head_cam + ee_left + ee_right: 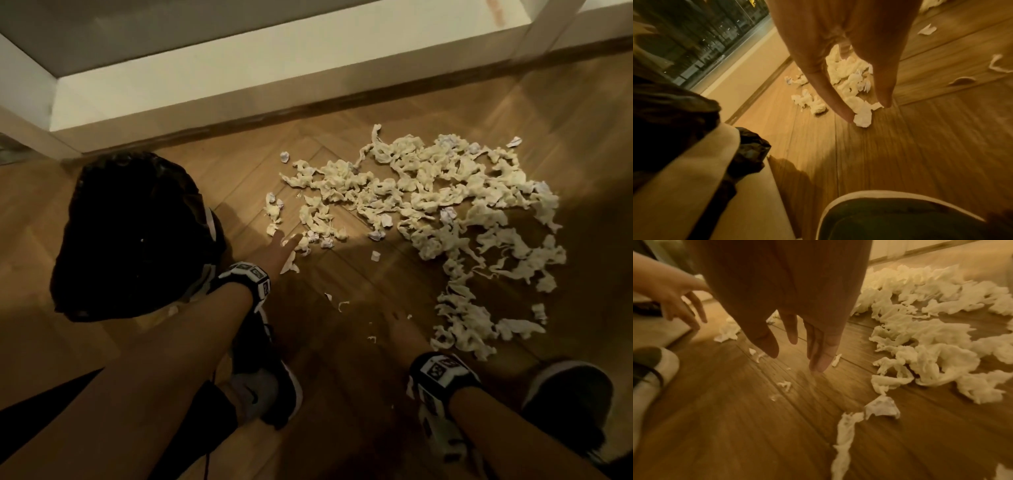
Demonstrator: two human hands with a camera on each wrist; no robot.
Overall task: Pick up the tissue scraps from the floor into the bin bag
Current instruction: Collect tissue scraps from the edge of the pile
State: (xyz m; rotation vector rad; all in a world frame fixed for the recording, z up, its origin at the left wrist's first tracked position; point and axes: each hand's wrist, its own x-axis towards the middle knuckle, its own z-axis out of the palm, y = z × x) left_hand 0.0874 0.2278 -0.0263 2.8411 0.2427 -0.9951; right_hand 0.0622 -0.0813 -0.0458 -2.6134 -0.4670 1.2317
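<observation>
Nearest are the person's two shoes (568,394), planted on either side of a bare strip of wooden floor (342,394), a stance that looks chosen so both arms can reach forward between them. The right hand (789,308) hangs low over that strip with its grip slack, fingers straight and apart, holding nothing; only a few tiny crumbs (784,385) lie under it, so it seems poised to move right toward the main heap. A little farther, the left hand (279,251) stretches out with fingers spread, its grip open too, the fingertips (844,113) touching a small white wad (863,119) at the near left edge of the litter. The black bin bag (133,236) sits just left of that hand, probably so each handful travels a short way. The tissue scraps (445,212) spread across the floor to the right and far, toward the white wall base (205,78). No readable writing shows; the wrist bands (246,277) carry only black-and-white square patterns.
</observation>
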